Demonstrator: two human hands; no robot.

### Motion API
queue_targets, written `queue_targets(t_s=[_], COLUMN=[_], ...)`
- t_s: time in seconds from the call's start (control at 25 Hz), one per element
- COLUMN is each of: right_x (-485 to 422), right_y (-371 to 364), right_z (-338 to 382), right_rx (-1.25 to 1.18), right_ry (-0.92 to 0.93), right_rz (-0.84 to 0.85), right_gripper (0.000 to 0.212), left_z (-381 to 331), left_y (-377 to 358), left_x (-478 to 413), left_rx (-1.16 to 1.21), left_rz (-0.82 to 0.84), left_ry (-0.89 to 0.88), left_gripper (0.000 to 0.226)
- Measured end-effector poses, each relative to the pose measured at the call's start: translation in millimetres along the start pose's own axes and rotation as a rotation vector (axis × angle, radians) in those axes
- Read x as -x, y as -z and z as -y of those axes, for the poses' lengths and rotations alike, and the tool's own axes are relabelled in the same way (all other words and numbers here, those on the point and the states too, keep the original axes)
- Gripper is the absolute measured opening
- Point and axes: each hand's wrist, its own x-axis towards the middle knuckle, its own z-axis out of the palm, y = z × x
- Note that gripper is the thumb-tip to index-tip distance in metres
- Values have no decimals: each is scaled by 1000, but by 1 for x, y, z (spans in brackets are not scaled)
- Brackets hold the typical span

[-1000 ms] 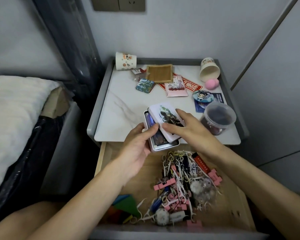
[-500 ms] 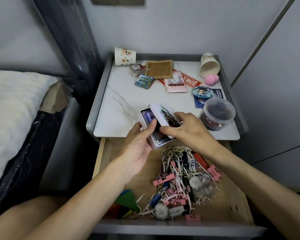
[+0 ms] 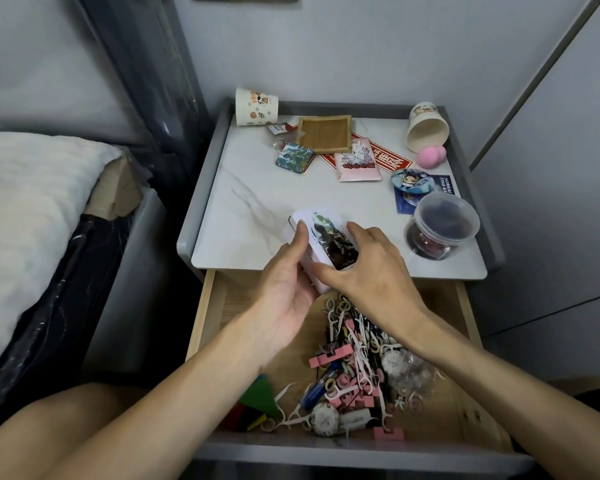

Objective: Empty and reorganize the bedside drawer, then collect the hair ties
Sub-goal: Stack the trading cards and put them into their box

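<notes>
At the far left we see the bed [image 3: 32, 209] with a pale blanket. Beside it stands the bedside table [image 3: 257, 202] with a white marble top. At its back left corner a printed paper cup [image 3: 256, 106] stands upside down, and near it lies a square wooden tray [image 3: 324, 133].

At the front edge of the table, the left hand [image 3: 284, 289] holds a small tin [image 3: 321, 237] from the left side and from below. Its fingers are curled round the body and the thumb lies along the edge of the lid. The lid shows a dark picture. The right hand [image 3: 371, 271] grips the same tin from the right, with the fingers bent over the lid.

Below the hands the drawer [image 3: 201, 313] is pulled open. The hair ties [image 3: 336, 304] lie inside it, mixed in one heap with white floss picks [image 3: 352, 336] and pink clips [image 3: 328, 358].

On the right part of the table a second cup [image 3: 426, 128] lies on its side, with a pink sponge [image 3: 430, 154] just beside it. Nearer to us stands a clear plastic container [image 3: 442, 226] with its lid on.
</notes>
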Motion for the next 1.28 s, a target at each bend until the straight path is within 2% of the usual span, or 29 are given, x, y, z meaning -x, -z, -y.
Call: queue_targets(t_s=[0.12, 0.32, 0.48, 0.68, 0.72, 0.8, 0.88, 0.96, 1.04, 1.2, 1.28], right_x=[3, 6, 5, 10, 9, 5, 1, 2, 1, 0, 4], right_y=[-2, -10, -7, -11, -11, -8, -5, -3, 3, 14, 12], right_z=[1, -1, -7, -5, -6, -9, -14, -16, -15, -14, -14], right_rx=[54, 111, 76, 144, 59, -310, -716, -970, -1016, -822, -822], right_ry=[11, 74, 123, 159, 129, -73, -301, -392, -370, -229, -212], right_rz=[-23, -16, 110, 75, 105, 183, 312, 451, 508, 560, 551], right_gripper=[64, 74, 84, 86, 86, 78, 53, 37, 33, 32, 34], left_z=[1, 4, 1, 0, -1, -4, -7, -11, -19, -37, -39], left_y=[3, 6, 15, 10, 9, 6, 5, 7, 13, 20, 23], left_x=[-1, -1, -1, 6, 7, 8, 5, 4, 4, 7, 4], left_rx=[45, -73, -180, -164, -138, -51, 42, 31, -194, -1054, -1321], left_rz=[-1, -45, -77, -84, -101, -127, -146, -163, -189, -264, -326], left_ry=[-7, -36, -79, -97, -85, -57, -78, -109, -155, -414, -525], left_gripper=[71, 40, 38, 34, 34, 30, 26, 23, 28, 49, 62])
